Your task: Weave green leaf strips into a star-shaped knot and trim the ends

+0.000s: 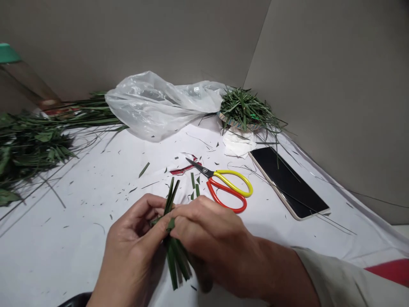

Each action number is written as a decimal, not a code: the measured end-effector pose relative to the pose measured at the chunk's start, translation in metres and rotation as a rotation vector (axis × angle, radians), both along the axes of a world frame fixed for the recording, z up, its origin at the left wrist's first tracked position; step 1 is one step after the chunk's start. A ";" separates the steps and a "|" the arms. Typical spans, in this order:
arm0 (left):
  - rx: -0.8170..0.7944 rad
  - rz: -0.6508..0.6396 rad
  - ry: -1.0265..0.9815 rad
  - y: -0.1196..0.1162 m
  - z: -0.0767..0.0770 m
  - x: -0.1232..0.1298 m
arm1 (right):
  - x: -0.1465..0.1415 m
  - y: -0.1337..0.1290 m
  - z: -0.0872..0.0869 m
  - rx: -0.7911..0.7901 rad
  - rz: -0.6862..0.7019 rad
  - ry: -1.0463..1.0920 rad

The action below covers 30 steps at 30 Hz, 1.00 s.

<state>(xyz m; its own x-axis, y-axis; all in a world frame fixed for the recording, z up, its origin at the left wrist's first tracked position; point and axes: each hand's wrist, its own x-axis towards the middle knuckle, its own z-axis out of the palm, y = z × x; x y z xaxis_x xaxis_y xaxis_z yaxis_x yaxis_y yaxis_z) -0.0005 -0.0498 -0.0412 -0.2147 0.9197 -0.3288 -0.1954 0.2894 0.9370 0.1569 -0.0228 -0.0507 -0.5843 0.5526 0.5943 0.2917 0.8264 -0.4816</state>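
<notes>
Between both hands, low in the middle of the head view, is a small bundle of green leaf strips. My left hand pinches it from the left with thumb and fingers. From the right, my right hand presses its thumb and fingers on the same strips where they cross. Strip ends stick out above the fingers and fan out below them. Just beyond my right hand lie scissors, blades parted, with one yellow and one red handle. The innermost fingertips are partly hidden.
A phone lies to the right. Behind are a clear plastic bag, a heap of cut leaf strips and folded white tissue. Long leaves and a green-capped bottle stand left. Scraps dot the white cloth.
</notes>
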 end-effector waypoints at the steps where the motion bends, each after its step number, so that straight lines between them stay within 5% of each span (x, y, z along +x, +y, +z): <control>1: 0.013 -0.025 0.005 0.001 -0.001 0.000 | 0.000 0.000 -0.001 -0.062 -0.024 0.074; 7: 0.023 -0.107 -0.056 0.007 -0.001 0.001 | -0.001 0.009 0.009 -0.588 -0.309 0.410; 13: 0.025 -0.092 -0.215 0.009 0.007 0.006 | -0.002 0.019 0.027 -1.122 -0.223 0.706; 19: 0.010 -0.118 -0.239 0.010 0.010 0.006 | 0.000 0.019 0.033 -1.201 -0.232 0.733; 30: -0.069 -0.099 -0.212 0.006 0.008 0.003 | 0.005 0.014 0.031 -1.018 -0.211 0.775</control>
